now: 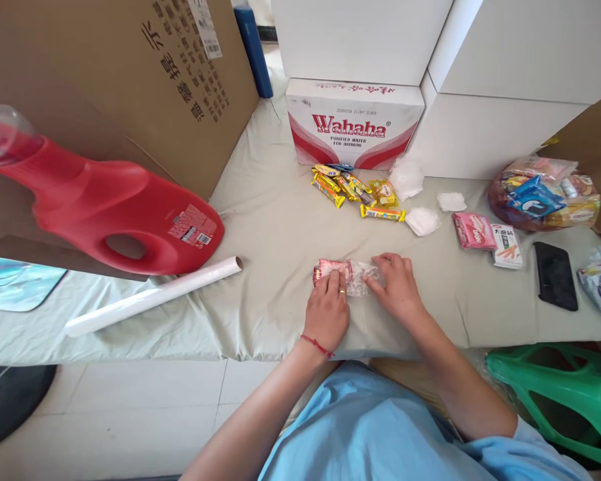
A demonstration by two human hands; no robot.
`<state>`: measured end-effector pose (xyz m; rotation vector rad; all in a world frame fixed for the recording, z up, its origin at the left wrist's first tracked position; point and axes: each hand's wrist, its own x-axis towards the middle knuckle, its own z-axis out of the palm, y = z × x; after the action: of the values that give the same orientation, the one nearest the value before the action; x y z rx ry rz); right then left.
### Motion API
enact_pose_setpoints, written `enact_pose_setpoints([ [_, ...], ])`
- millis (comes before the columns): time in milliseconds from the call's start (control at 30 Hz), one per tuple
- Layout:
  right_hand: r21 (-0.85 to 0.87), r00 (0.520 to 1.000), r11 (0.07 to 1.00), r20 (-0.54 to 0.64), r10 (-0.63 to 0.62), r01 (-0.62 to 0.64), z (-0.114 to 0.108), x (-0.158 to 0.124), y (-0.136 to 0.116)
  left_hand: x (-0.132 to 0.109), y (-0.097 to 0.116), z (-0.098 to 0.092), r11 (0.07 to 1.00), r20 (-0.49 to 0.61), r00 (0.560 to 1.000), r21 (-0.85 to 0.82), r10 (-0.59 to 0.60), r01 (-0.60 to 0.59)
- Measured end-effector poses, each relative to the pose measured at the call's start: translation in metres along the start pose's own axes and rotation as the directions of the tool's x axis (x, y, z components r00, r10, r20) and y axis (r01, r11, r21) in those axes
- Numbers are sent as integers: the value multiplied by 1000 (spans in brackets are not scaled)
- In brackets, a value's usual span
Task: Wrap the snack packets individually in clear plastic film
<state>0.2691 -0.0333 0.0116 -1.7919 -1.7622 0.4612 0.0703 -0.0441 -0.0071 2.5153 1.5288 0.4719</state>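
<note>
A crinkled red-and-clear plastic wrapper (pixel 351 275) lies on the cloth-covered table in front of me. My left hand (pixel 327 308) rests on its left, red-printed part, fingers extended and lying flat over it. At the clear right end, my right hand (pixel 396 284) has thumb and forefinger spread around the plastic's edge. Beyond the hands are a pile of small yellow-wrapped snacks (pixel 350 187), white crumpled tissues (pixel 423 220), a pink packet (pixel 473 231) and a small white box (pixel 507 246).
A red jug (pixel 130 200) and a white roll (pixel 155 297) are at the left, near a large cardboard box (pixel 145 73). A Wahaha carton (pixel 355 127) stands behind. At right are a filled bowl (pixel 501 200), a black phone (pixel 555 275) and a green stool (pixel 561 394).
</note>
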Motion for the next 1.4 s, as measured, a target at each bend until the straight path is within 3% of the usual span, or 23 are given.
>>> enact_pose_setpoints([
  [100,-90,999,995,11,-48,48,-1,-3,2,-4,2,4,997,2,1000,81,2,-2],
  [200,28,999,999,32,-21,20,-8,2,-8,-4,2,7,995,0,1000,94,12,-12],
  [300,85,990,995,125,-57,46,-6,21,-34,-4,5,12,996,-23,1000,88,9,-7],
  [400,6,958,993,260,-119,122,11,43,-68,-7,11,12,996,-33,999,81,24,-22],
  [533,-151,897,976,435,-74,154,38,50,-102,-28,18,-1,997,73,997,75,-19,13],
  [667,-240,910,956,411,-57,168,51,34,-117,-60,17,-22,995,114,990,71,-82,74],
  [800,-300,928,936,367,-63,182,62,28,-124,-85,7,-36,1000,141,990,-14,1,1],
  [900,-308,931,939,365,-29,150,61,30,-125,-91,0,-40,997,100,995,-83,2,7],
  [1000,-203,952,978,307,10,55,40,29,-110,-88,-4,-45,975,-1,1000,-218,-29,29],
  [1100,162,987,987,160,-7,-19,9,25,-73,-78,-5,-50,924,-90,993,-381,-80,40],
  [1167,488,987,863,140,74,-134,-11,20,-41,-70,-8,-52,897,-135,987,-442,-92,23],
  [1233,657,959,699,186,213,-283,-29,10,-8,-61,-12,-53,891,-181,980,-454,-88,-4],
  [1300,686,922,627,184,342,-369,-48,-2,26,-52,-21,-53,902,-226,971,-432,-77,-29],
  [1400,615,869,670,53,491,-416,-86,-16,75,-44,-41,-54,930,-279,958,-366,-71,-38],
])
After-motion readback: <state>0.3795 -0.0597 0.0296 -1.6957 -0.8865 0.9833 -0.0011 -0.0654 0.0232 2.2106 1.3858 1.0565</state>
